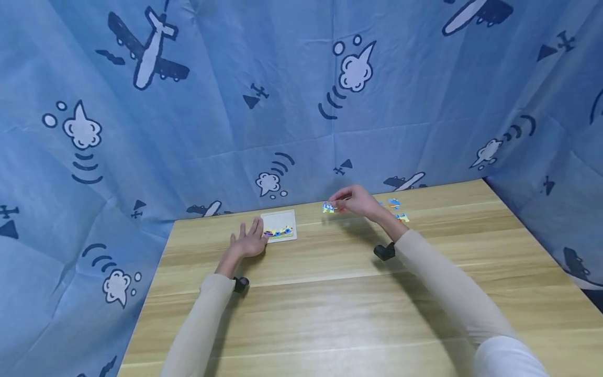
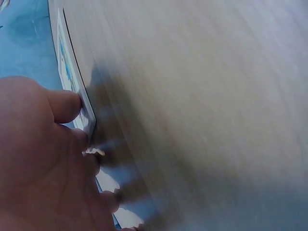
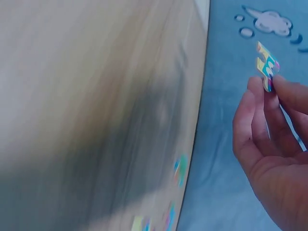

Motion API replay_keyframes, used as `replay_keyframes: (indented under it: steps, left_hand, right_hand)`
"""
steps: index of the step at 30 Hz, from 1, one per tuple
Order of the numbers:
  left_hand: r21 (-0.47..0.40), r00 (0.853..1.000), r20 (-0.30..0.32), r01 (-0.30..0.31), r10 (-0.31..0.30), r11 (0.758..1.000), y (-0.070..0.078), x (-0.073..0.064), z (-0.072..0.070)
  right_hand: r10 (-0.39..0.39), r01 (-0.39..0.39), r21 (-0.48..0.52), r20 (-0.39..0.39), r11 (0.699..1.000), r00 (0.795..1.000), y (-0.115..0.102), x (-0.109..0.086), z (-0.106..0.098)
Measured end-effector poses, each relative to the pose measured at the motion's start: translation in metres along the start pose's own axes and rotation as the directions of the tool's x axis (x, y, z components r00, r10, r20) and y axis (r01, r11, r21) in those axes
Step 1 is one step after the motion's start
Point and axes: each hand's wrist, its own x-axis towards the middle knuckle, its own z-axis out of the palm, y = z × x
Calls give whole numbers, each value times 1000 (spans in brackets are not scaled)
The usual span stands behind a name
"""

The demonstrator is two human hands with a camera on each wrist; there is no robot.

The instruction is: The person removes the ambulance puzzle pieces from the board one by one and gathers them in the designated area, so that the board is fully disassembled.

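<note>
A colourful jigsaw puzzle piece [image 3: 268,65] is pinched between the thumb and fingers of my right hand [image 1: 356,201], held above the back part of the table. My left hand [image 1: 249,242] rests with its fingers spread at the left edge of a white puzzle tray [image 1: 279,215]. Joined pieces [image 1: 281,232] with a bright picture fill the tray's lower part; its upper part shows bare white. In the left wrist view the thumb [image 2: 66,106] touches the tray's edge.
Several loose puzzle pieces [image 1: 402,217] lie on the wooden table [image 1: 330,303] beyond and right of my right hand, some partly hidden by it. A blue curtain [image 1: 301,104] with printed planes hangs along the table's back edge.
</note>
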Motion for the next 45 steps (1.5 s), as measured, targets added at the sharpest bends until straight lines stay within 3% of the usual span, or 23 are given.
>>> replay_keyframes:
  steps: [10,19,24,33,40,45]
  left_hand:
    - [15,1000,-22,2,-2,1000,-1,-3,-1]
    - [14,1000,-21,10,-10,1000,-2,0,4]
    - [9,1000,-28,14,-14,1000,-1,2,4]
    - [17,1000,-22,15,-15,1000,3,-3,6]
    - [20,999,-49,16,-15,1000,2,0,4]
    - [22,999,-40,21,-20,1000,1,1,4]
  right_hand:
    - [32,-39,-234,-32,972,999,26,-20,-36]
    - [25,-39,-323,-47,946,999,49,-23,-50]
    - [40,-53,-338,-44,939,998,56,-21,-52]
    - [73,-81,-427,-35,901,997,59,-20,-49]
    - [24,-25,-464,-8,886,1000,54,-16,-43]
    - [29,-28,-487,-6,873,1000,56,-13,-39]
